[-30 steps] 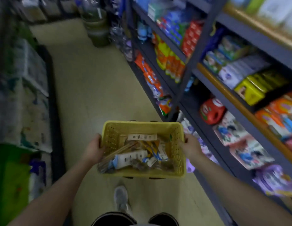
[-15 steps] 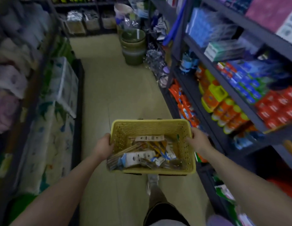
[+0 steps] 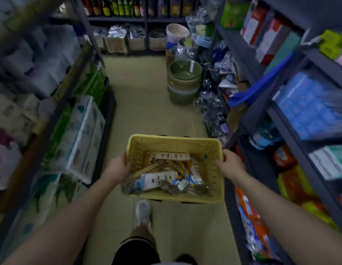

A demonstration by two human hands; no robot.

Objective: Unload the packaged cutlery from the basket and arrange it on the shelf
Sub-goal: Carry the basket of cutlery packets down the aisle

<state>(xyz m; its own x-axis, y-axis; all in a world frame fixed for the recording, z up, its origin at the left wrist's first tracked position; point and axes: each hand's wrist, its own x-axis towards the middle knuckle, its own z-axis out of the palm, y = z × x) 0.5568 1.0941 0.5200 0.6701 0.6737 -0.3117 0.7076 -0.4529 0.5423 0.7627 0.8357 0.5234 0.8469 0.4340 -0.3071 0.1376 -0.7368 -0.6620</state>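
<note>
**Both hands carry the loaded basket down the aisle**

Fingers of the left hand curl over the left rim of the pale yellow perforated plastic basket, thumb on the outside, fingertips hooked inside the wall. Opposite, the right hand grips the right rim the same way, its thumb lying along the top edge and its fingers wrapped down the outer wall. Both bare forearms reach forward from the lower corners of the view, elbows wide, converging on the basket, which is held level in front of the body above the beige floor

Inside the basket lies a loose heap of packaged cutlery: a bundle of wooden chopsticks in clear wrap angled toward the left wall, white and blue card-backed packs across the middle, a beige header card near the far side, and dark spoon-like pieces in clear film toward the near edge. Print on the cards is too blurred to read

One grey trainer shows on the floor under the basket. Dark metal shelving full of boxed and bagged goods runs along the right, and a stack of green plastic basins stands on the floor further ahead
</note>
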